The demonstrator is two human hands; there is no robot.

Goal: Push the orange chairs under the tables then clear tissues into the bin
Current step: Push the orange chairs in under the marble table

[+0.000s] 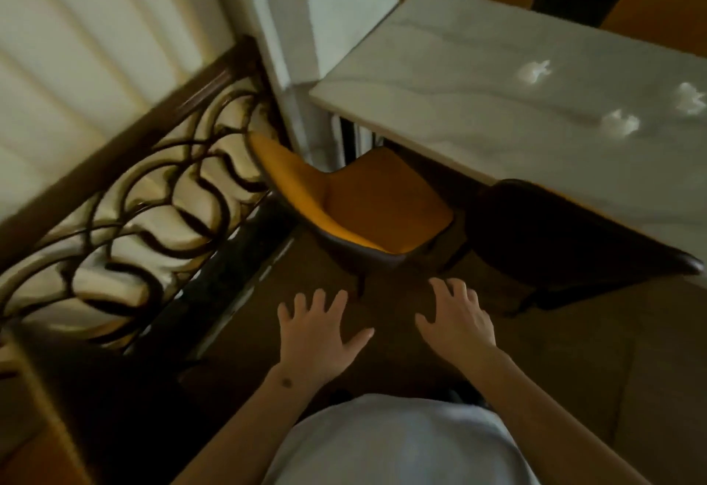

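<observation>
An orange chair (367, 201) with a dark outer shell stands at the near left corner of a white marble table (478, 75), its seat partly under the edge. To its right the dark back of a second chair (554, 232) sits against the table's edge. Three crumpled white tissues (619, 123) lie on the tabletop at the right. My left hand (317, 335) and my right hand (457, 322) hover over the floor just short of the orange chair, both with fingers spread and holding nothing.
A dark wooden railing with curled ironwork (145, 193) runs along the left, close to the orange chair. A pale pillar (290, 44) stands behind the chair. More orange seating (650, 6) shows beyond the table's far edge. The floor (574, 350) is brown.
</observation>
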